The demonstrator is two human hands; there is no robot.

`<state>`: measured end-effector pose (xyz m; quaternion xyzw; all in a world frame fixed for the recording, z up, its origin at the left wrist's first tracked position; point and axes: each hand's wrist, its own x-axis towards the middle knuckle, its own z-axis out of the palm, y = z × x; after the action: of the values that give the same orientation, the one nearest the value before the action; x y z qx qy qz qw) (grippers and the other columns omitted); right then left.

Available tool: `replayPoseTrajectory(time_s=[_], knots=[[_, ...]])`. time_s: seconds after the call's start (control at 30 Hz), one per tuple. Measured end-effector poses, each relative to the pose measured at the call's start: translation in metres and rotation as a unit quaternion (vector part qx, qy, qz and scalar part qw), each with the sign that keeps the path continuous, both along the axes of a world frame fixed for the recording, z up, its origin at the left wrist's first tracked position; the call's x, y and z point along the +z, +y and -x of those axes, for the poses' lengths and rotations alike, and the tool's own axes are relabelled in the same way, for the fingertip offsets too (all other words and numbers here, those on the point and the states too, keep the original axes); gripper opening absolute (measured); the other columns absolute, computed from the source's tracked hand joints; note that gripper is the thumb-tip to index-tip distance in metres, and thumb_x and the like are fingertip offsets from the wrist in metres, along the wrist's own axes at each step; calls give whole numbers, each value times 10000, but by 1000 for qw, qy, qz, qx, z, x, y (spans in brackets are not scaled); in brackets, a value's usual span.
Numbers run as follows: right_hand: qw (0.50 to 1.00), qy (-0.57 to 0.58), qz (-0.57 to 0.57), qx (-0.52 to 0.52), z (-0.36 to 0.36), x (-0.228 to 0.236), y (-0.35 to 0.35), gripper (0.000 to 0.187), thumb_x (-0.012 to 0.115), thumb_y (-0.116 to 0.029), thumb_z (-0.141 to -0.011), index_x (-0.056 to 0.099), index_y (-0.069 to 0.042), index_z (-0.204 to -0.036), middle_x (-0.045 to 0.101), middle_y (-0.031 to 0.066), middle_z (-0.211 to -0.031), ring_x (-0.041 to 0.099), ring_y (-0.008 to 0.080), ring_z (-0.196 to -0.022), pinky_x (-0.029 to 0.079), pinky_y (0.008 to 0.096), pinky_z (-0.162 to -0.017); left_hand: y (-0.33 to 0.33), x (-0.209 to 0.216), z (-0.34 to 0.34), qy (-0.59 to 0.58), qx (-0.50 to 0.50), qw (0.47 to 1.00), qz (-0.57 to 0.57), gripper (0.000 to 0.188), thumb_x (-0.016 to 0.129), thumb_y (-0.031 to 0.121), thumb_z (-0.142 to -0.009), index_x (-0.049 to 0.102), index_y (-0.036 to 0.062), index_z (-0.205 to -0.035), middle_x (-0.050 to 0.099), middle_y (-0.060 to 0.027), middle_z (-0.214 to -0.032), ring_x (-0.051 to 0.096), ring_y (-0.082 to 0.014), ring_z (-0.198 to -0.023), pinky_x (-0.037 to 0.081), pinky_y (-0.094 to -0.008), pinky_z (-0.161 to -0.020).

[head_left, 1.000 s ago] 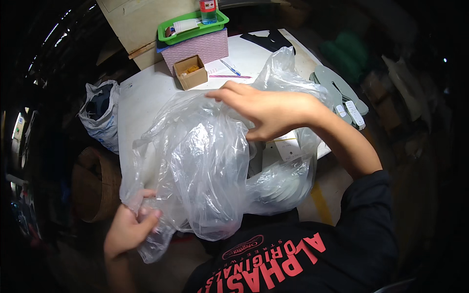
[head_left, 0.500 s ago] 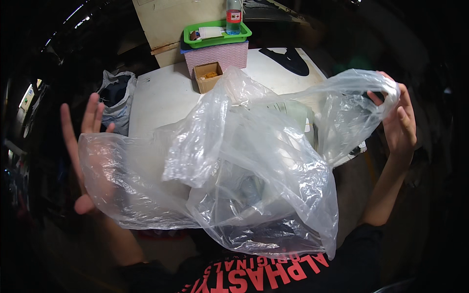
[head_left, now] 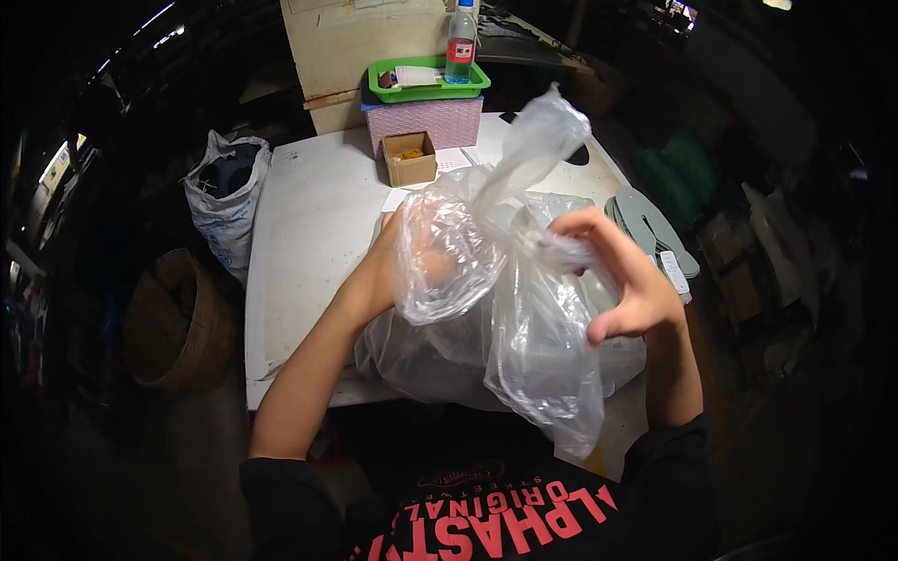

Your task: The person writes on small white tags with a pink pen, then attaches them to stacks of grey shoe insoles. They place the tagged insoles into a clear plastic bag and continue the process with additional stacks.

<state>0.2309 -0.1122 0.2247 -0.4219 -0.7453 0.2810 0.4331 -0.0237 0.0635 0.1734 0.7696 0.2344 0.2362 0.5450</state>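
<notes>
A clear plastic bag [head_left: 547, 341] stands bunched over the near part of the white table, one twisted end sticking up. My left hand [head_left: 388, 252] reaches behind and into a loop of it on the left. Crumpled film covers those fingers, so their grip does not show clearly. On the right, my right hand [head_left: 631, 280] has its fingers hooked round a twisted strip of the bag, while the thumb stays apart. Pale contents show dimly through the film, too blurred to name.
On the white table [head_left: 299, 224] stand a small cardboard box [head_left: 410, 161] and a pink woven box [head_left: 426, 123]. A green tray [head_left: 412, 92] with a bottle [head_left: 459, 47] tops the latter. Grey-green cut-out pieces [head_left: 645, 220] lie right. Left are a white sack [head_left: 224, 210] and a basket [head_left: 178, 323].
Both hands have come inward from wide apart, toward the middle of the bag. The spread-out film is now gathered and twisted, with one end pointing up.
</notes>
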Motion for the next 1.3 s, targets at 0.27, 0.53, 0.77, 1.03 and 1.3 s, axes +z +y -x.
replayPoseTrajectory(time_s=[0.27,0.53,0.77,1.03,1.3], knots=[[940,-273,-20,-203,46,-64,85,410,770,-454,-985,661,-124,-1201,774,113,-979,750,299,-963,434,477,-875,18,-16,35,-206,79,958,-181,522,553,326,-1136,509,4,-1544,596,-176,-1544,606,-269,-1387,497,-402,-1166],[890,-427,-80,-139,89,-101,104,307,686,-173,-896,718,-128,-1198,788,108,-964,766,311,-880,471,534,-859,-19,43,19,-375,65,903,200,468,337,385,-1221,587,-10,-1216,677,-81,-920,753,-270,-967,573,-440,-1014],[987,-159,13,29,25,-40,54,332,718,-81,-895,647,-26,-1215,696,193,-1143,688,397,-1059,493,520,-902,3,43,-10,-320,-58,936,132,421,521,392,-1156,512,40,-1388,407,81,-764,384,-42,-620,449,-283,-744],[942,-98,-280,-156,-9,31,57,957,939,-341,-801,485,-33,-1585,610,164,-1515,550,297,-1435,394,462,-1205,-19,56,-53,-244,26,963,-108,149,706,129,-1019,753,-8,-1054,718,-21,-839,638,-134,-677,526,-323,-647],[985,93,-98,-112,7,-42,93,297,631,-229,-1078,649,18,-1240,739,149,-1036,708,278,-988,552,423,-941,-5,52,-33,-188,-16,976,-105,362,598,49,-1018,657,-17,-1369,727,-56,-1120,664,-111,-904,525,-259,-803]])
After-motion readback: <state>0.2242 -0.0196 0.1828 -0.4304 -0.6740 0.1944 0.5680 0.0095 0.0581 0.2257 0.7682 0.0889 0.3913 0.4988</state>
